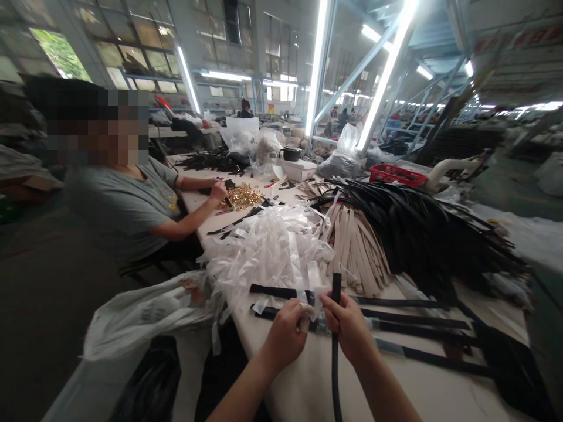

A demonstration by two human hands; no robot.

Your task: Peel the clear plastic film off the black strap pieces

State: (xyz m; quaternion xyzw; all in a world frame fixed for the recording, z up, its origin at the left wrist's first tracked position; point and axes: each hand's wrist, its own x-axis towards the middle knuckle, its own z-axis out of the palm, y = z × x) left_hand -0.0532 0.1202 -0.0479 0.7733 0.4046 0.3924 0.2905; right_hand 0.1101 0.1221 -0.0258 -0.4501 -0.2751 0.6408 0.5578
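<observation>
Upright in my right hand is a black strap, its short end above my fingers and its long end hanging toward me. My left hand is closed just left of it, pinching a small piece of clear plastic film that reaches across to my right fingertips. Several other black straps lie across the table behind and to the right of my hands, some with clear wrapping round them. A heap of white plastic strips lies just beyond my hands.
Beyond the heap are beige straps and a large pile of black straps. A person sits at the left by gold metal pieces. A red basket stands behind, and a white sack hangs at the near left.
</observation>
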